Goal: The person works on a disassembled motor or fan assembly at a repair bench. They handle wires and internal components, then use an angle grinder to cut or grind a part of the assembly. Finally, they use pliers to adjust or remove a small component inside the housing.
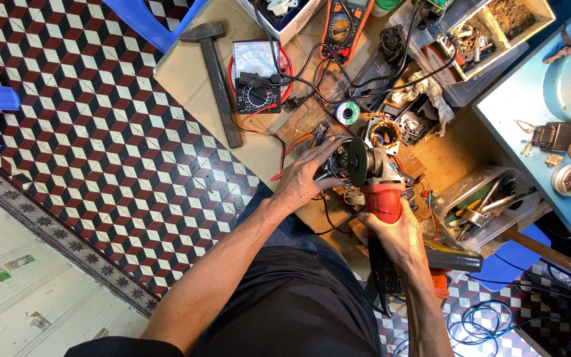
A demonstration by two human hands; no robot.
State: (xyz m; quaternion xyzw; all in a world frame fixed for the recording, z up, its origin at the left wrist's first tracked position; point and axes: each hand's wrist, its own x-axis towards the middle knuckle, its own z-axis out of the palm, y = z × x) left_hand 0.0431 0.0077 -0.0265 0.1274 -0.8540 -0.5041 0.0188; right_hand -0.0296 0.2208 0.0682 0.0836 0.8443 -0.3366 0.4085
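Our right hand (396, 231) wraps fully around the red body of an angle grinder (379, 192), fingers closed tight on the plastic housing, holding it just above the near edge of the workbench (186, 73). Our left hand (304, 177) lies spread and mostly open, fingertips touching the dark round disc (357, 162) at the tool's metal head; we cannot tell whether it pinches the disc or only steadies it. The grinder's black cord end points back toward our lap.

Around it, the brown bench is crowded: a steel hammer (216, 76) lies flat to the left, beside an analog meter (257, 79) with tangled red and black leads. An orange multimeter (342, 26) sits further back. A copper-wound motor part (384, 134) rests just beyond the disc. A clear plastic tray (480, 205) of tools sits near the right hand. Free room lies only to the left, over the chequered tile floor (100, 145).
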